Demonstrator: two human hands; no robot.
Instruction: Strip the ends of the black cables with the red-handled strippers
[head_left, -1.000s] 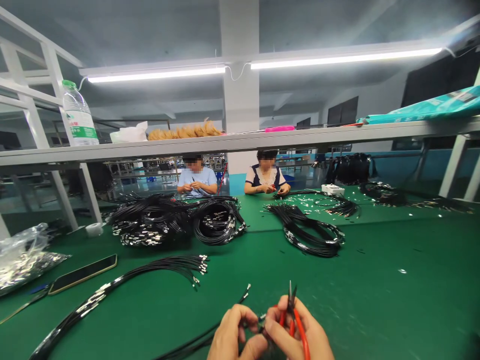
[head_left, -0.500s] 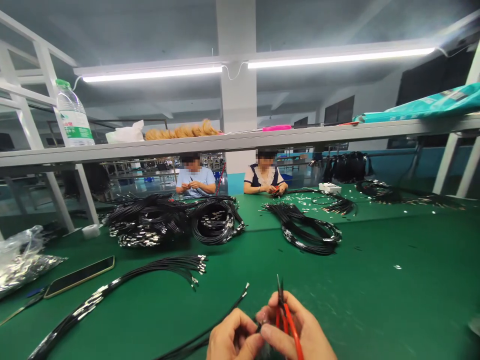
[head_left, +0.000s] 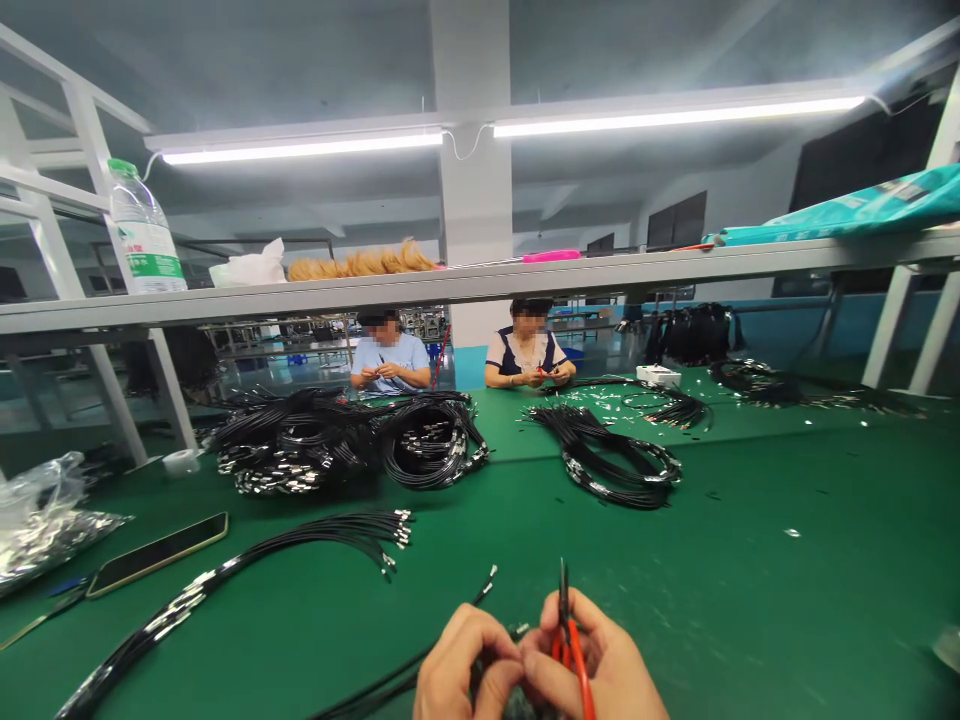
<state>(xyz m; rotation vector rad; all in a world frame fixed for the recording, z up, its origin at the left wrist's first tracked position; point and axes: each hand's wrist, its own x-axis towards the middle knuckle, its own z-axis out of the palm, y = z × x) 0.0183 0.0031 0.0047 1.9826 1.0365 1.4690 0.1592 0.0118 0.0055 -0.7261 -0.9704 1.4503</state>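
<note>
Mid-crimp at desk's near edge: right hand [head_left: 600,665] closed round red pliers [head_left: 566,625], tips up, left hand [head_left: 461,665] pinching black wire [head_left: 390,685] end against them; probably next, steady squeeze on terminal, wire held straight.

This is a factory assembly hall for cable work. A long green bench [head_left: 750,560] fills the room, and on it lie coiled black cable bundles [head_left: 352,440] with metal terminals. Across the bench two co-workers [head_left: 457,355] sit handling the same cables. Above the bench runs a metal shelf [head_left: 480,282], and above that hang fluorescent tube lights [head_left: 675,115] under a bare concrete ceiling.
</note>
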